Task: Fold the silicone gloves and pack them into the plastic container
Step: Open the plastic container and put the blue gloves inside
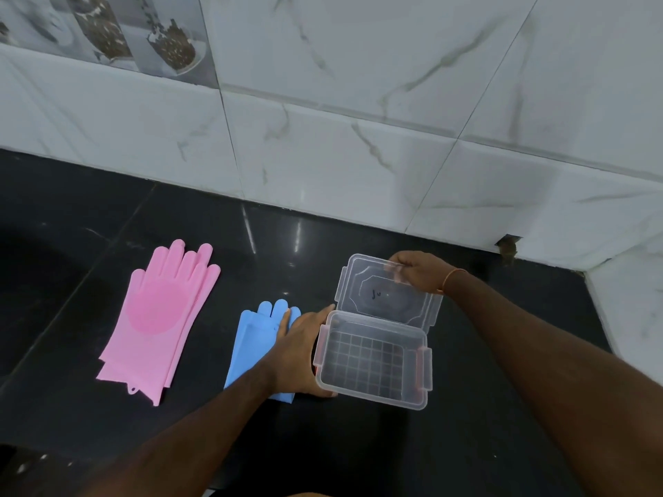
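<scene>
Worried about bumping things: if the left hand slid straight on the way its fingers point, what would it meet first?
The left hand points away and right, along the clear container; the raised lid looks first in line, though depth is unclear.

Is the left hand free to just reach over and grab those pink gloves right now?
Probably yes. The left hand only steadies the clear container, resting over the blue gloves. The pink gloves lie flat farther left on the black counter, with nothing between.
</scene>
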Demonstrator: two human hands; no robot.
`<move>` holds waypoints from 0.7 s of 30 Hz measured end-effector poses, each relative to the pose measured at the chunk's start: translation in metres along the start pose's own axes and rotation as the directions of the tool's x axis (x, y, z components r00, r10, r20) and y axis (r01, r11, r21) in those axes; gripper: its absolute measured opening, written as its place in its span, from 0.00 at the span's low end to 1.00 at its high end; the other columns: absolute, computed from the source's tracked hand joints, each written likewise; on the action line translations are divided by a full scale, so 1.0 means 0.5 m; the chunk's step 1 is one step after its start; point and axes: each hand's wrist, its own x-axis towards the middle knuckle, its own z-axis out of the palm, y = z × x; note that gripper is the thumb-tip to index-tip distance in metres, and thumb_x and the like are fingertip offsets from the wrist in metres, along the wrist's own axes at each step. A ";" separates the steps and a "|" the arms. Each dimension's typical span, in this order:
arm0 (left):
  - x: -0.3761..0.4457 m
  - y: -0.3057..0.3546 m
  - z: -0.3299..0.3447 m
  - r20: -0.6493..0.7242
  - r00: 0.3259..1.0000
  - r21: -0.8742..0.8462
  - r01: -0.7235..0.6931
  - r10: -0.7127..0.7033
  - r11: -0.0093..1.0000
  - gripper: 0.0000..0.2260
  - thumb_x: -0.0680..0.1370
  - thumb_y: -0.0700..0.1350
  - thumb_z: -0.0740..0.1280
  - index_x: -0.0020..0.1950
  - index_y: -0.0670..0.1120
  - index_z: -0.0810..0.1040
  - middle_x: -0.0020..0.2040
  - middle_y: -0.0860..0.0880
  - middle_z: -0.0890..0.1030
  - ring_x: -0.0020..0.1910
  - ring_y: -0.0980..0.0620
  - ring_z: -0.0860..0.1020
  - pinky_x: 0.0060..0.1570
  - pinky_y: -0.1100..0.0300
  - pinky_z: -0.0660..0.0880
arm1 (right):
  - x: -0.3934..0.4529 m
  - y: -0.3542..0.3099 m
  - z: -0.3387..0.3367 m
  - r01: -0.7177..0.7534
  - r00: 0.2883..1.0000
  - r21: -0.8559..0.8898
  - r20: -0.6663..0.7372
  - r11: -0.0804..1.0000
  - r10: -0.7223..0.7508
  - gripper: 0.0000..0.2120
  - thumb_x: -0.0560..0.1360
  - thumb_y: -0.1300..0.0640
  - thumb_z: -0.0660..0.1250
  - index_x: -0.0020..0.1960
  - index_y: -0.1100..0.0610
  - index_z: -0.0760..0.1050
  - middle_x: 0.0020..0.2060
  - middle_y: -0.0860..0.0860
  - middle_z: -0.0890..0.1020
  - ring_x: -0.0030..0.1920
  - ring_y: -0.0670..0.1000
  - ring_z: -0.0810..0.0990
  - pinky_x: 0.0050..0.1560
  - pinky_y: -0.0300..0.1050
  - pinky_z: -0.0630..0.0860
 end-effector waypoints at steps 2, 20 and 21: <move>-0.005 0.000 -0.003 0.015 1.000 -0.035 0.008 -0.008 0.999 0.51 0.67 0.73 0.78 0.83 0.63 0.56 0.82 0.59 0.69 0.83 0.55 0.66 0.86 0.36 0.54 | 0.032 0.008 0.013 0.003 1.000 -0.014 0.025 1.000 -0.003 0.09 0.83 0.59 0.64 0.59 0.55 0.82 0.54 0.52 0.83 0.57 0.56 0.82 0.62 0.52 0.77; 0.010 -0.012 0.010 0.012 0.999 0.034 0.033 -0.034 0.999 0.57 0.65 0.79 0.76 0.86 0.63 0.51 0.86 0.64 0.57 0.86 0.62 0.54 0.87 0.46 0.44 | 0.198 0.053 0.065 -0.062 0.996 -0.180 -0.071 0.982 0.050 0.15 0.85 0.57 0.58 0.65 0.46 0.78 0.64 0.51 0.77 0.65 0.58 0.76 0.69 0.70 0.69; 0.006 -0.014 0.004 0.004 1.000 0.023 0.025 -0.025 0.999 0.60 0.64 0.79 0.77 0.86 0.63 0.50 0.86 0.64 0.58 0.86 0.62 0.55 0.86 0.47 0.46 | 0.194 0.050 0.067 -0.052 0.994 -0.182 -0.100 0.982 0.034 0.15 0.84 0.57 0.60 0.66 0.46 0.78 0.65 0.51 0.76 0.66 0.57 0.75 0.68 0.69 0.70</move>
